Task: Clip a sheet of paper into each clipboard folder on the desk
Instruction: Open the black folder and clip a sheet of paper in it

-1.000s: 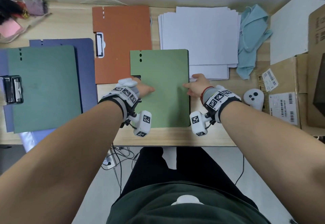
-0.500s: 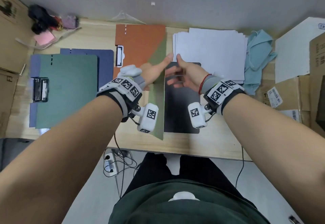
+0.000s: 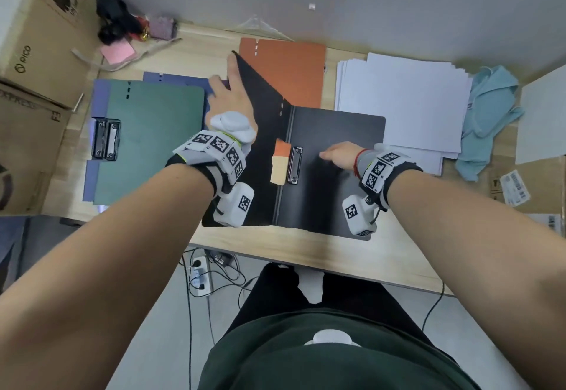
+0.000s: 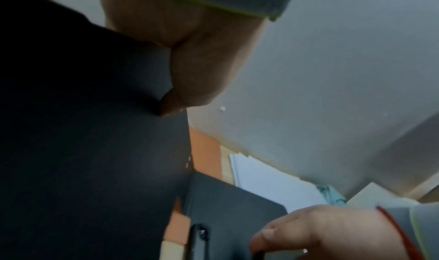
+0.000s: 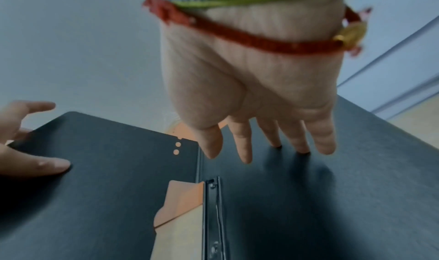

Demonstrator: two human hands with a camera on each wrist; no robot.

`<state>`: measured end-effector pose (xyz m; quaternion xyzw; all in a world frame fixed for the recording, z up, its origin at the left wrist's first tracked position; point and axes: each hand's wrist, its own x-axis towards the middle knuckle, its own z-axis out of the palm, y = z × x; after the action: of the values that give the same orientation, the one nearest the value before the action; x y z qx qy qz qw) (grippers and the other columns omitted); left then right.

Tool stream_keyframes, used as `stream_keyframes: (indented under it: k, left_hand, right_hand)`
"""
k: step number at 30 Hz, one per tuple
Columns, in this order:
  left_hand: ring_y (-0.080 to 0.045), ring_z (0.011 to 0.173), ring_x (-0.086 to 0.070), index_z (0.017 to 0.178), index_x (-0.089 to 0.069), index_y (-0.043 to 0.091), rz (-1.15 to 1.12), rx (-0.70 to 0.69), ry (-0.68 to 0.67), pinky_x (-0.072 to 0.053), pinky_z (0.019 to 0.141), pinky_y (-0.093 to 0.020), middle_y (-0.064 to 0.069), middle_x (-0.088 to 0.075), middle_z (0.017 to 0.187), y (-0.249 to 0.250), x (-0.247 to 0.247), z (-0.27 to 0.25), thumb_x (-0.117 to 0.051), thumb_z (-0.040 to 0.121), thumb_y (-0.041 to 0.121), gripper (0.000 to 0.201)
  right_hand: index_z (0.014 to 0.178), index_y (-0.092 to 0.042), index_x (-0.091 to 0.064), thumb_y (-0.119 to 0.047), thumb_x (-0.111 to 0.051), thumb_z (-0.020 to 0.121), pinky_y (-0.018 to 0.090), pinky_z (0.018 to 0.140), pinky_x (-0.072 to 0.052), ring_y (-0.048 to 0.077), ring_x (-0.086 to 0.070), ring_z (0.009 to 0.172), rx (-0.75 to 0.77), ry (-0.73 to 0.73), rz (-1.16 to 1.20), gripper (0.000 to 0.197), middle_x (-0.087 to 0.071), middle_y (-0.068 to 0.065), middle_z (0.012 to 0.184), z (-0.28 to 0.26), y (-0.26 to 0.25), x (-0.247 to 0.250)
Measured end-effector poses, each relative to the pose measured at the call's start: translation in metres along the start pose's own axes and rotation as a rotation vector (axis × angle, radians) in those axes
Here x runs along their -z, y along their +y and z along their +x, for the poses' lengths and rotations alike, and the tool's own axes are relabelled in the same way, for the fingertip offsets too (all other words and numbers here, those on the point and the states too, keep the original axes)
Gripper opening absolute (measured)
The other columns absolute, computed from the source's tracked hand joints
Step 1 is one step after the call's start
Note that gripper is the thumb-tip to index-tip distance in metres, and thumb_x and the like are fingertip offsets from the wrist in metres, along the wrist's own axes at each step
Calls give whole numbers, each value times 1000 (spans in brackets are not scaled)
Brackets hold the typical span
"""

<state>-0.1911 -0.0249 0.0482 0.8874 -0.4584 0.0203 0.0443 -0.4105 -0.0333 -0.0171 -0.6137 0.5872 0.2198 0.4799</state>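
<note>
A clipboard folder (image 3: pixel 337 160) lies open in front of me, black inside, with its metal clip (image 3: pixel 294 165) by the spine. Its cover (image 3: pixel 263 107) stands tilted up to the left. My left hand (image 3: pixel 228 89) holds that cover near its far edge, thumb (image 5: pixel 42 166) on the inner face and fingers behind it. Straight fingers of my right hand (image 3: pixel 337 155) rest on the right-hand panel just right of the clip. White paper (image 3: pixel 404 98) is stacked at the back right. An orange folder (image 3: pixel 288 68) lies behind, a green folder (image 3: pixel 153 138) on a blue one (image 3: pixel 101 95) to the left.
Cardboard boxes (image 3: pixel 39 52) stand at the left, more at the right edge. A teal cloth (image 3: pixel 490 107) lies right of the paper, pink notes (image 3: pixel 118 52) at the back left. The green folder's clip (image 3: pixel 105 139) faces left. The desk's front edge (image 3: pixel 306 255) is near my legs.
The folder lay closed under both hands a second ago. My left hand has swung the cover up and over to the left, and my right hand has dropped onto the inner panel.
</note>
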Motion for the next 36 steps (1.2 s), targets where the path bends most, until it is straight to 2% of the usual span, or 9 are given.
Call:
stream_keyframes:
  k: [2, 5, 9, 15, 21, 26, 31, 33, 36]
  left_hand:
    - [-28, 96, -61, 142, -46, 39, 62, 56, -76, -47, 66, -37, -8, -56, 136, -11, -13, -13, -32, 84, -4, 73]
    - [-43, 148, -9, 146, -34, 35, 168, -70, -219, -16, 114, -63, -10, -10, 163, -32, -43, -25, -43, 97, 15, 53]
    - [-39, 149, 2, 141, -38, 32, 302, -124, -502, -6, 117, -61, -5, -7, 163, -42, -64, -26, -53, 89, 20, 56]
    - [-30, 124, -54, 131, -57, 10, 276, -287, -980, -43, 99, -36, -12, -57, 134, -28, -79, -33, -58, 93, 32, 45]
    - [-28, 98, -54, 127, -58, 2, 222, -318, -973, -33, 69, -30, -16, -60, 117, 25, -77, -30, -54, 97, 27, 39]
    - [-24, 97, -61, 133, -53, 26, 205, -405, -841, -43, 72, -28, -2, -57, 123, 86, -74, -16, -60, 87, 35, 48]
    - [-25, 131, -47, 150, -29, 36, 165, -654, -876, -45, 100, -40, 5, -26, 158, 147, -93, -30, -58, 87, 38, 69]
    - [-22, 141, -34, 152, -24, 37, 181, -725, -893, -41, 106, -42, 5, -17, 161, 158, -103, -34, -57, 87, 38, 73]
    - [-23, 142, -32, 151, -23, 41, 293, -812, -918, -43, 101, -42, 4, -11, 161, 175, -114, -43, -55, 88, 41, 70]
  right_hand:
    - [130, -8, -59, -43, -48, 97, 39, 107, -40, 30, -54, 121, -30, 18, 13, 49, -58, 11, 133, 8, 5, -5]
    - [127, -10, -61, -40, -52, 95, 38, 105, -43, 30, -58, 117, -51, 43, 63, 45, -62, 10, 127, 15, 8, -7]
    - [127, -13, -62, -42, -53, 93, 38, 102, -46, 30, -59, 114, -87, 39, 84, 45, -63, 9, 126, 20, 11, -2]
    - [128, -14, -62, -41, -55, 92, 36, 96, -49, 28, -60, 111, -96, 52, 147, 45, -62, 6, 124, 26, 22, 9]
    - [114, -5, -66, -23, -56, 88, 28, 75, -45, 21, -50, 81, -180, 49, 499, 33, -70, 12, 100, 27, 53, 42]
    - [75, -11, -48, -4, -45, 89, 24, 52, -29, 18, -39, 52, -399, 133, 692, 16, -47, 6, 57, 24, 94, 82]
    - [94, -7, -50, -14, -56, 90, 38, 69, -58, 28, -61, 69, -541, 139, 889, 11, -60, 21, 85, 23, 146, 95]
    - [116, -6, -52, -14, -61, 88, 45, 95, -53, 31, -63, 100, -489, 176, 1022, 31, -59, 24, 118, 23, 158, 98]
    - [140, -6, -39, -20, -70, 76, 38, 89, -56, 29, -57, 113, -406, 201, 1253, 72, -46, 16, 140, 22, 172, 101]
